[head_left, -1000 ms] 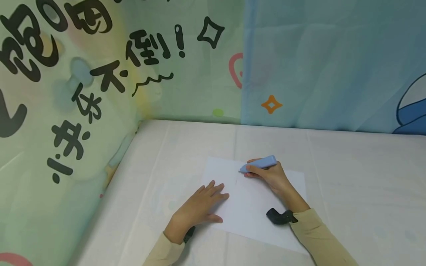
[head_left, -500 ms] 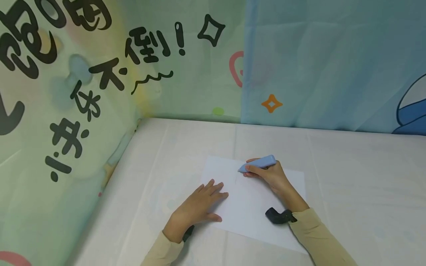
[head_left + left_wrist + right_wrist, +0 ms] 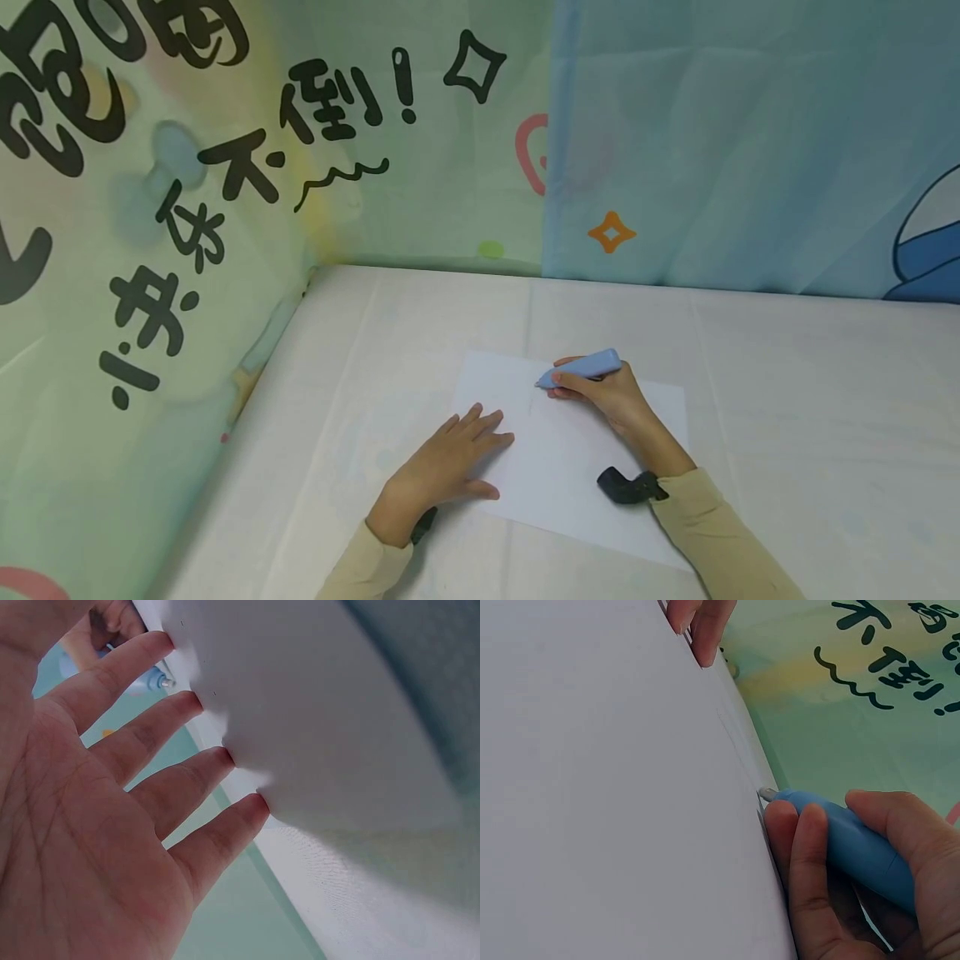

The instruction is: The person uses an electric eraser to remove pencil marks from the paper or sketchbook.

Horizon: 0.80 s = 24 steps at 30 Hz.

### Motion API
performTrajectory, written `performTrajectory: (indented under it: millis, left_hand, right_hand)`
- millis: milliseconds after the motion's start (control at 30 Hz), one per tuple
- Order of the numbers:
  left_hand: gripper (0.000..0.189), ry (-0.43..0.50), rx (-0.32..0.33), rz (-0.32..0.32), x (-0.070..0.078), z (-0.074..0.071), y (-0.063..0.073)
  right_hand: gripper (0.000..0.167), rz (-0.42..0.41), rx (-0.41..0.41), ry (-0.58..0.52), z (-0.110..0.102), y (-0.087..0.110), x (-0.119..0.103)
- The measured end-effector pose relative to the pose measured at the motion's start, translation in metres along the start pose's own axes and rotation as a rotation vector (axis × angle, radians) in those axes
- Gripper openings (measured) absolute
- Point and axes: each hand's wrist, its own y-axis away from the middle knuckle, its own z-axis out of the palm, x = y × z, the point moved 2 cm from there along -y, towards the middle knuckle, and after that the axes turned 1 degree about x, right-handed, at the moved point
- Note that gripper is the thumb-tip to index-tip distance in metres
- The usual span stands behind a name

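Observation:
A white sheet of paper (image 3: pixel 570 467) lies flat on the white table, with a faint thin line on it in the right wrist view. My right hand (image 3: pixel 611 396) grips a thick light-blue pen (image 3: pixel 588 367) between thumb and fingers. The pen is tilted, and its metal tip (image 3: pixel 767 794) is at the paper, near the upper end of that line. On the sheet's left side rests my left hand (image 3: pixel 447 462), fingers spread and fairly straight. Its fingertips (image 3: pixel 259 804) press on the paper in the left wrist view.
The white-covered table (image 3: pixel 810 433) extends around the paper on all sides. A printed green cloth wall (image 3: pixel 420 208) stands at the left and back, meeting a blue cloth (image 3: pixel 750 167) at the back right. A black wrist mount (image 3: pixel 628 487) juts over the paper from the right wrist.
The head view has shifted very slightly. Both hands, the pen and the paper stay in practically the same places.

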Motion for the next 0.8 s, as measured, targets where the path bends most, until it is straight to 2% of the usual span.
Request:
performTrajectory:
  millis: [800]
  left_hand:
    - [0.068,0.008,-0.012,-0.015,0.0002,0.0006,-0.0006]
  right_hand:
    - [0.041,0.007,-0.003,0.021,0.0007,0.0019,-0.0009]
